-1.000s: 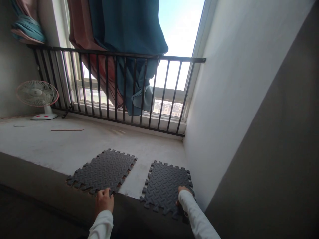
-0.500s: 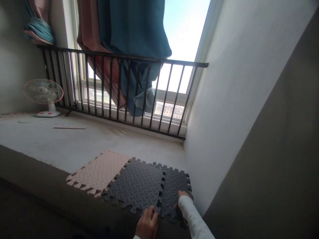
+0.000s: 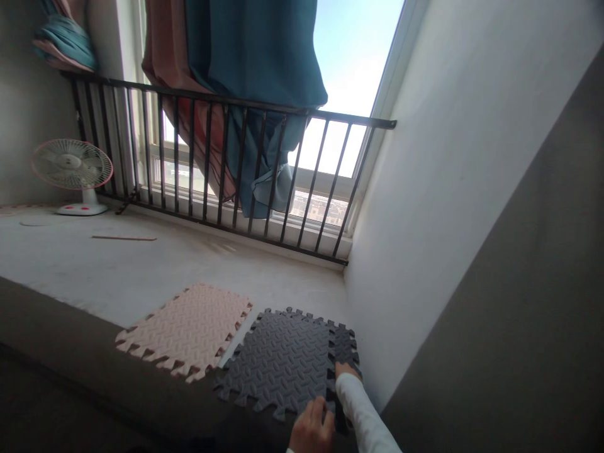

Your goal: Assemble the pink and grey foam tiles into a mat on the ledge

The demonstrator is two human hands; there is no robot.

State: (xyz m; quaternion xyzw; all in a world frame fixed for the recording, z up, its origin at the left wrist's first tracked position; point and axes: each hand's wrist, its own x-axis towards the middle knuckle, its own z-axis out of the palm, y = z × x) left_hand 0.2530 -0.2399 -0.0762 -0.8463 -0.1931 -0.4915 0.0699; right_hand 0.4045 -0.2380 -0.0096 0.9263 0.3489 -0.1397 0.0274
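The person wears a plain white long-sleeved top (image 3: 367,420) of soft-looking fabric, whose right sleeve (image 3: 352,393) narrows to a snug end at the wrist of the bare right hand (image 3: 346,370), while only a thin sliver of the left sleeve (image 3: 289,450) shows below the equally bare left hand (image 3: 311,429).

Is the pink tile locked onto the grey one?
No, separate: a strip of bare ledge shows between the pink foam tile and the dark grey foam tile.
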